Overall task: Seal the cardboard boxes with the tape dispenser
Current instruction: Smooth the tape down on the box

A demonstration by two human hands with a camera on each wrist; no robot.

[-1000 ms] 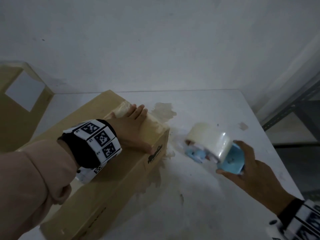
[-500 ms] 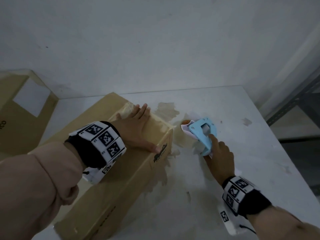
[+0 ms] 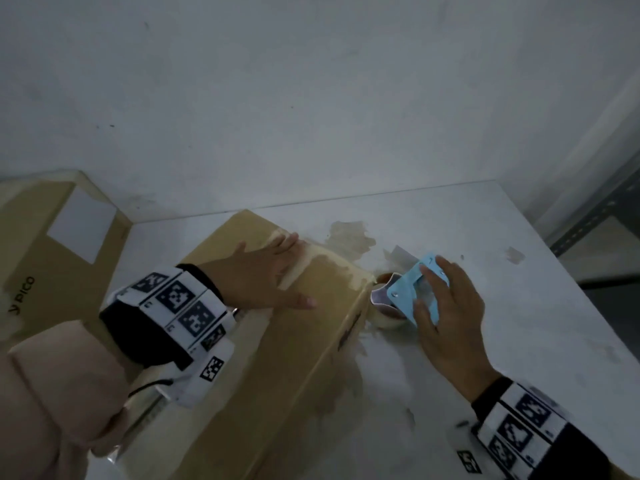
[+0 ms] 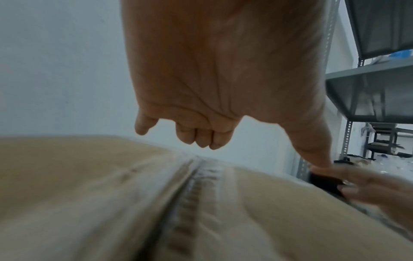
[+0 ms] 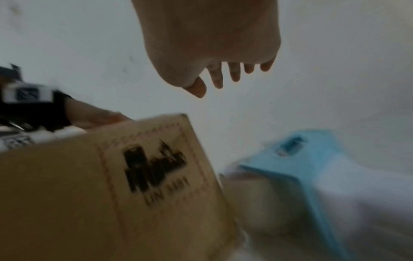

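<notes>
A long cardboard box (image 3: 277, 358) lies on the white table (image 3: 519, 341), with clear tape along its top seam (image 4: 194, 185). My left hand (image 3: 263, 271) lies flat on the box top near its far end, fingers straight. The blue tape dispenser (image 3: 408, 289) with its tape roll (image 3: 388, 318) stands on the table against the box's far right corner. My right hand (image 3: 450, 317) is spread over the dispenser. In the right wrist view its fingers (image 5: 234, 74) are straight and the dispenser (image 5: 301, 159) sits apart below them.
A second cardboard box (image 3: 45, 258) with a white label stands at the left against the wall. Grey metal shelving (image 3: 606, 209) is past the table's right edge. Brown tape residue (image 3: 349, 233) marks the table near the box.
My right hand brought the dispenser from the right to the box's corner, set it on the table and opened its fingers. My left hand stayed on the box top.
</notes>
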